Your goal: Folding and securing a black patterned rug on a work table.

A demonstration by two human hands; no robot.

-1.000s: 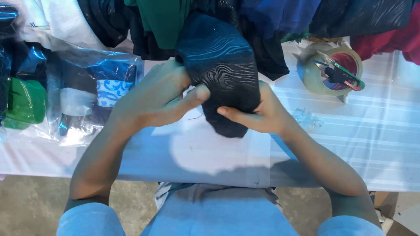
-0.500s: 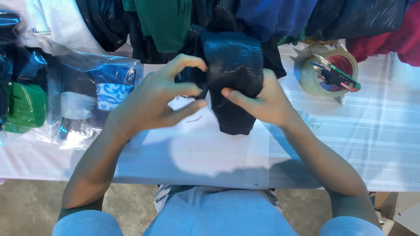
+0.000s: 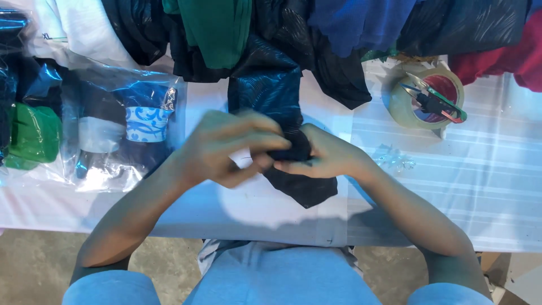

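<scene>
Fingers of left hand [image 3: 228,148] and right hand [image 3: 324,155] curled shut, pinching dark patterned garment [image 3: 271,93] between them | garment running up from fingertips toward clothes pile [image 3: 350,28] | bagged folded clothes [image 3: 121,127] left of fingers | tape roll [image 3: 426,99] with scissors [image 3: 435,101] upper right | white table [image 3: 480,186] beneath.

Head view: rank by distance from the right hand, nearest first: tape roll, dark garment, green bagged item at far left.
From the right hand:
1. Dark garment: in its grip, centre of the table.
2. Tape roll: up and to the right, with scissors lying in it.
3. Green bagged item: far left edge, beyond the left hand.
</scene>
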